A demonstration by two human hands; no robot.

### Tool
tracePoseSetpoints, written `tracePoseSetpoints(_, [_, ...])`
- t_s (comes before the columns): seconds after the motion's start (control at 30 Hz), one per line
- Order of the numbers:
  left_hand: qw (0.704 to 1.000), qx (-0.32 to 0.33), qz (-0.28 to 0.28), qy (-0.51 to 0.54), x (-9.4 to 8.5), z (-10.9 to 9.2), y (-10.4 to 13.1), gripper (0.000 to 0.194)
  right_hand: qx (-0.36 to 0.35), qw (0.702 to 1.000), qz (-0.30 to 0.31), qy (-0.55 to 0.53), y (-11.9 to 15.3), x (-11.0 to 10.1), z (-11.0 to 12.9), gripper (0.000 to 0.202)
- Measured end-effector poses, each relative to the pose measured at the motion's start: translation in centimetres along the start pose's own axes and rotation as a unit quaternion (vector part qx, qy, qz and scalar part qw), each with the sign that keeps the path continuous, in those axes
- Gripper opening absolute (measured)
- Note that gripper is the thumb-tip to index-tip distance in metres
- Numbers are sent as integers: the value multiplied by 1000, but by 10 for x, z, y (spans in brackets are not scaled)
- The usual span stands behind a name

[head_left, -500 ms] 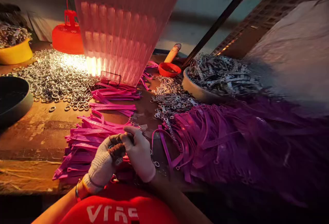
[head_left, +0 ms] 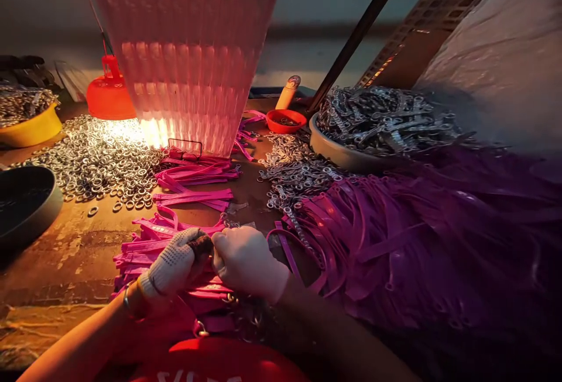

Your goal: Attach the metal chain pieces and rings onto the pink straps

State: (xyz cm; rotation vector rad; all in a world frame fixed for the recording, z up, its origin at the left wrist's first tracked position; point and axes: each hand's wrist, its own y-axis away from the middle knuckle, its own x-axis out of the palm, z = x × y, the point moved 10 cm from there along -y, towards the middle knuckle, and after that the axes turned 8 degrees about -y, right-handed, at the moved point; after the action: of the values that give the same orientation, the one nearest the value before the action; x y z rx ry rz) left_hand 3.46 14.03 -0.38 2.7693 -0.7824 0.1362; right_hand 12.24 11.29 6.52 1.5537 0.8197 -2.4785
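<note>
"both hands were held nearly fingertip to fingertip in the head view, then?"

"yes. the left hand, covered by a dotted knit glove, was curled, and its darkened fingertips were met by the right hand, which was covered by a pale glove and folded with its back turned up. a pinch was suggested, but it could not be told what, if anything, was gripped."

"what had just been changed?"

"half a second earlier, the right hand had been set more upright, its fingers bent close over the left ones. by this moment it had been rolled over, and its fingers were mostly hidden. a metal ring was shown more plainly below, just above the red shirt."

"and for the work in hand?"

"a shifted grip was judged likely, with something small being worked between the fingertips."

"where were the straps?"

"pink straps were bunched beneath and left of the hands; purple straps were heaped to the right. loose rings were piled farther off, beneath a red lamp."
</note>
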Motion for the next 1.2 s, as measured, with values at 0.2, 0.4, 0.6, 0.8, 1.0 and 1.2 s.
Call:
tracePoseSetpoints(0.2, [998, -6, 36, -41, 19, -20, -38, 25, 237, 897, -67, -368, 16, 15, -58, 25])
tracePoseSetpoints(0.4, [852, 73, 24, -517, 22, -41, -154, 22, 345, 823, -202, -404, 45, 2, -113, 35])
tracePoseSetpoints(0.6, [788, 43, -23, -614, 4, -22, -236, 19, 359, 767, -194, -495, 53, 18, -121, 39])
tracePoseSetpoints(0.8, [809, 40, -1, -586, 1, -36, -214, 17, 317, 827, -166, -434, 37, 9, -123, 33])
tracePoseSetpoints(1.0, [921, 20, 22, -388, -5, -57, -120, 30, 224, 922, -142, -283, 4, -12, -102, 27])
tracePoseSetpoints(1.2, [969, -22, -21, -244, -8, -42, -42, 21, 143, 986, -29, -80, -13, -2, -48, 22])
